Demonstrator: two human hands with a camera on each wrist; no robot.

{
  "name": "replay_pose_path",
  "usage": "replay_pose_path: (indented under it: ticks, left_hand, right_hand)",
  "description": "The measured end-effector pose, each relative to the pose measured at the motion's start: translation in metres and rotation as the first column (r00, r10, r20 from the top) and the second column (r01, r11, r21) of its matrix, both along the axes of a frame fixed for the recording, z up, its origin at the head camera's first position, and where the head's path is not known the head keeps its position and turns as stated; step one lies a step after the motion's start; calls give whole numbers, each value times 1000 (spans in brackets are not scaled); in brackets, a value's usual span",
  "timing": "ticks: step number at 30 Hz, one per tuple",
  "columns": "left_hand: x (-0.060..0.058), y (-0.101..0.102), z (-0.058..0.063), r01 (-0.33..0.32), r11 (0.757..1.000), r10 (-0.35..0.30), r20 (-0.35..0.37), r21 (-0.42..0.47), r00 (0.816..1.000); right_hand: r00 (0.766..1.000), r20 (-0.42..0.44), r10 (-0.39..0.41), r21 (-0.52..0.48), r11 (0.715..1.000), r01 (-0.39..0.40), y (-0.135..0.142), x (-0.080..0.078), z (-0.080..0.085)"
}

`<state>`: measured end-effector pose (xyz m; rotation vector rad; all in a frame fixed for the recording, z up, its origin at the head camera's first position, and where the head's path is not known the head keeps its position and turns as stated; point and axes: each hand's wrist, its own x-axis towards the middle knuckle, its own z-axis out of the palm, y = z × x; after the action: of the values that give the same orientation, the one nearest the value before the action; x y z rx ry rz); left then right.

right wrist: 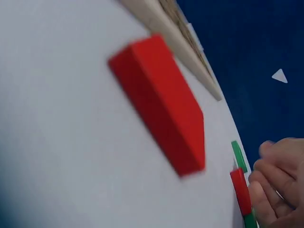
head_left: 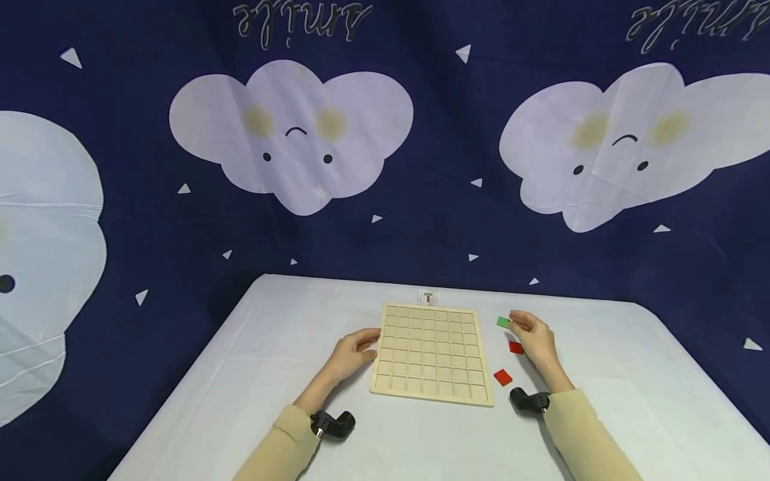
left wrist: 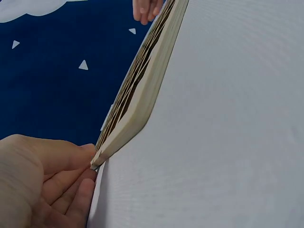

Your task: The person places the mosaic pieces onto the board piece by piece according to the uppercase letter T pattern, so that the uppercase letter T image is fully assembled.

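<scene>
Red tile (right wrist: 164, 102) looms nearest the right wrist — beyond, a green tile (head_left: 502, 322) lies just left of the right hand (head_left: 535, 336), whose grip I cannot tell.

Dial: centred on grid board (head_left: 437, 359), head view, 12 at far edge. Obstacles: left hand (head_left: 351, 353) at 9, against the board's edge; right hand (head_left: 537, 339) at 3, beside the first red tile (head_left: 515, 347); green tile (head_left: 502, 322) at 2, by that hand; second red tile (head_left: 502, 378) at 4, narrow gap to board. Passages: white tabletop (head_left: 421, 441) at 6, between black wrist cameras (head_left: 337, 425); also at 10–11, beyond left hand.
</scene>
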<state>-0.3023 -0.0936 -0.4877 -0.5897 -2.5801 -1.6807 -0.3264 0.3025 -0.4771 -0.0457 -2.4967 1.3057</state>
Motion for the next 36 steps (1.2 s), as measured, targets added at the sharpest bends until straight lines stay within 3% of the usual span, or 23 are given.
replay_pose_path:
  ticks: [8,16,24,30,36]
  left_hand:
    - [3,1,3,-8,996,7,-18,-89,1000]
    - [4,2,4,-14,995,11,-23,-104,1000]
    - [4,3,3,-23,994,21,-16,-109,1000]
    - [1,3,2,-19,994,16,-25,-109,1000]
    - [0,3,3,-16,993,13,-27,-115,1000]
  right_hand:
    - [996,-86,4,209,978,14,-7,-1,-11]
    - [985,-172,5,233,972,35,-7,-5,-15]
    - [986,-165,3,231,972,36,-7,-8,-13]
    - [996,-90,-20,77,997,27,-15,-6,13]
    - [990,-83,113,-16,993,-115,-46,-3,49]
